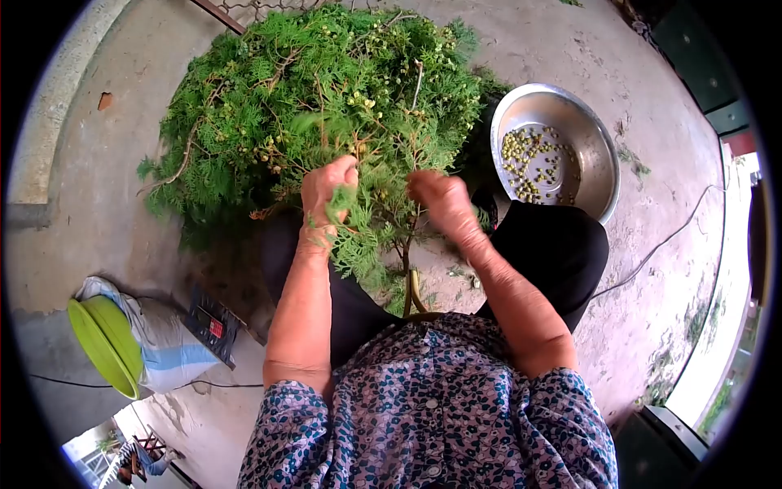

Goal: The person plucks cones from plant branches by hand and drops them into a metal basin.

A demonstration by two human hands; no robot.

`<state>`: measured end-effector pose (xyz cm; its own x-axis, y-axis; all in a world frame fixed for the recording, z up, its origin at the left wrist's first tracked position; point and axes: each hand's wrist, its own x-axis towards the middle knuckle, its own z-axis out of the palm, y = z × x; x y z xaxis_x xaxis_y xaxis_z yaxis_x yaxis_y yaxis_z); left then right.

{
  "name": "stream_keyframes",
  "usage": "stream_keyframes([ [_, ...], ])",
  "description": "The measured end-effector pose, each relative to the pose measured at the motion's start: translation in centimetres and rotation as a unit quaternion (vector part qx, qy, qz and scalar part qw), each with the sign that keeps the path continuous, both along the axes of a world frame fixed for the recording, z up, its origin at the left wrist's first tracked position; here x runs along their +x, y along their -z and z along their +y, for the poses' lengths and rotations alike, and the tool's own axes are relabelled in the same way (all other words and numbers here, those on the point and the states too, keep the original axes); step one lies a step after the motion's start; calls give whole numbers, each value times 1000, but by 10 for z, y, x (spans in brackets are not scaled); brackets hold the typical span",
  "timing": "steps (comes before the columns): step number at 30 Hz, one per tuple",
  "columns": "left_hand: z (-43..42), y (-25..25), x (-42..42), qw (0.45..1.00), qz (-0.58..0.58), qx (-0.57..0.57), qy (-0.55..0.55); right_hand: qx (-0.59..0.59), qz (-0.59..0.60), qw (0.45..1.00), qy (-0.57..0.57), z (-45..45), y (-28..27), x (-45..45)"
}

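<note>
A large heap of green, scaly-leaved branches (pixel 326 106) with small pale cones spreads before my knees. My left hand (pixel 330 191) is closed round a leafy sprig at the heap's near edge. To its right my right hand (pixel 440 196) is blurred by motion, its fingers bent beside the foliage; what they hold, if anything, cannot be made out. A branch stem (pixel 406 273) runs down between my legs towards my lap. Right of the heap, a metal basin (pixel 599 163) holds many small green cones (pixel 529 155) on its bottom.
At the lower left a lime-green basin (pixel 106 346) leans against a white and blue sack (pixel 167 342), with a dark package (pixel 213 326) beside it. A thin cable (pixel 664 242) crosses the concrete floor on the right. Another person (pixel 147 460) shows at the bottom left.
</note>
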<state>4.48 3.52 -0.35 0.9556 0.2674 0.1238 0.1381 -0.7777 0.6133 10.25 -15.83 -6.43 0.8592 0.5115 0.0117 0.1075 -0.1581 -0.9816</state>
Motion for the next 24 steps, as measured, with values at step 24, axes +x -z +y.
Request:
stream_keyframes([
  [24,6,-20,0,851,-100,-492,-156,-201,87,969,-118,50,101,-16],
])
